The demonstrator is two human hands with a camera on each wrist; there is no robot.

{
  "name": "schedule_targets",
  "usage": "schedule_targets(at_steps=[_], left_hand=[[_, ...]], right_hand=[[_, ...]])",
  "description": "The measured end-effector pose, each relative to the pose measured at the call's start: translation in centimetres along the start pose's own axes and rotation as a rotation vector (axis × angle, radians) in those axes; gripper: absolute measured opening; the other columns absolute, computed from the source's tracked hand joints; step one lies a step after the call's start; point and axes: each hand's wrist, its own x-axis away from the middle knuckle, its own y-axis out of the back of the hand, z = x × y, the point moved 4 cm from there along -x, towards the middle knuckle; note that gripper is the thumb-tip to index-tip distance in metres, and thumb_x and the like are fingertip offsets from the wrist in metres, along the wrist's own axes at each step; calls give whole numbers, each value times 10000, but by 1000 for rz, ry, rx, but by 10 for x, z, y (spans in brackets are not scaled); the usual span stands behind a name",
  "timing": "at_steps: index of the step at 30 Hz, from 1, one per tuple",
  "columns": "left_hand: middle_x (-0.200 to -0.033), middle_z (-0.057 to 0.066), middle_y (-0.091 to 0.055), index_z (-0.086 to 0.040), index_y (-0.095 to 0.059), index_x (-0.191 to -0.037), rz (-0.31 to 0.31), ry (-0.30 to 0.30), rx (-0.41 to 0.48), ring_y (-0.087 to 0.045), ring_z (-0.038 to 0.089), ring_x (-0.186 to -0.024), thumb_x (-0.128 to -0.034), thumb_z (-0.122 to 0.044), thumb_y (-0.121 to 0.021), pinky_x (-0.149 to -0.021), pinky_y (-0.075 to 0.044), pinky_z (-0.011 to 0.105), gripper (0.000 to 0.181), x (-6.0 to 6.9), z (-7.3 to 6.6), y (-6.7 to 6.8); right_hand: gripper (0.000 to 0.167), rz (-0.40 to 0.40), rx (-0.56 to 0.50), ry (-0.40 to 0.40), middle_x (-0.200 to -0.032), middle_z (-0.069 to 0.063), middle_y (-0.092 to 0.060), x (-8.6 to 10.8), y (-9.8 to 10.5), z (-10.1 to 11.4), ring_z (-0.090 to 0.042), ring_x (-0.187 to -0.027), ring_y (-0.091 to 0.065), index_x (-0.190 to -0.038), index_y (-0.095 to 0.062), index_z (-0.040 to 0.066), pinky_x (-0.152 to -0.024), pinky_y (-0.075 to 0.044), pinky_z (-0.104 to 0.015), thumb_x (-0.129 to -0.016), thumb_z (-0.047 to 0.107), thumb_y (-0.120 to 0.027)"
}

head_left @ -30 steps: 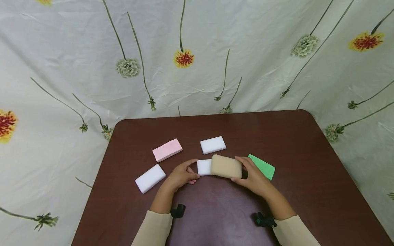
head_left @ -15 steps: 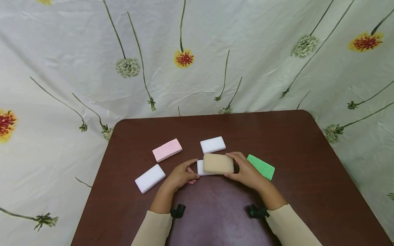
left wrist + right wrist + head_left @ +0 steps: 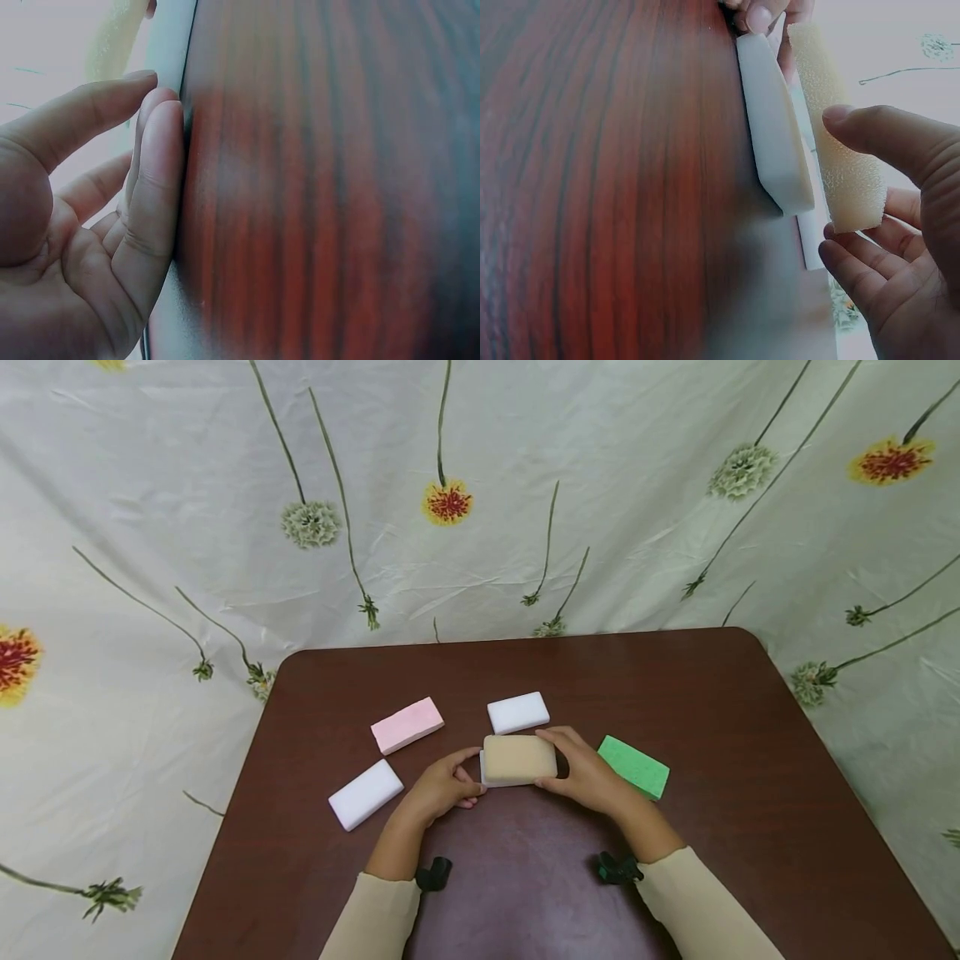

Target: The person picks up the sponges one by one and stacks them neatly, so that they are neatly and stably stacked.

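While cream sleeves (image 3: 375, 918) reach in across the near part of the brown counter (image 3: 637, 685), a small black device (image 3: 433, 875) sits at the left wrist and a dark device (image 3: 618, 868) at the right. Beyond them, the left hand (image 3: 442, 787) pinches the left end of a white block (image 3: 772, 127), thumb at its near corner and forefinger at its far one; the block lies flat on the counter. Facing it, the right hand (image 3: 588, 777) grips a porous beige sponge (image 3: 520, 758) by its right end, thumb on the near side and fingers round the other. The sponge is directly over the white block, covering most of it from above, yet the right wrist view shows a narrow gap between the two. Just left of the left hand lies a second white block (image 3: 366, 795), set at a slant, and just beyond the right hand a green block (image 3: 636, 768). Farther off are a pink block (image 3: 407, 725) to the left and a third white block (image 3: 518, 712) near the sponge. Behind the counter hangs a pale cloth (image 3: 600, 443) printed with long-stemmed flowers.
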Motion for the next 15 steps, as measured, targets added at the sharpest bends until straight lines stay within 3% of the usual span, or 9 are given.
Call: schedule_targets(at_steps=[15], left_hand=[[-810,97,-617,-102,-474,-1506,-8,4,1,-666,150,-660,-816,-1,-782,-630,-599,287,762,-1,1,0]], right_hand=[[747,44,-9,-43,-1470,-110,-460,-5,-9,4,-289,-1307,-544,-1511,-454,109,-1058,-474,-477,-866,208,-818]])
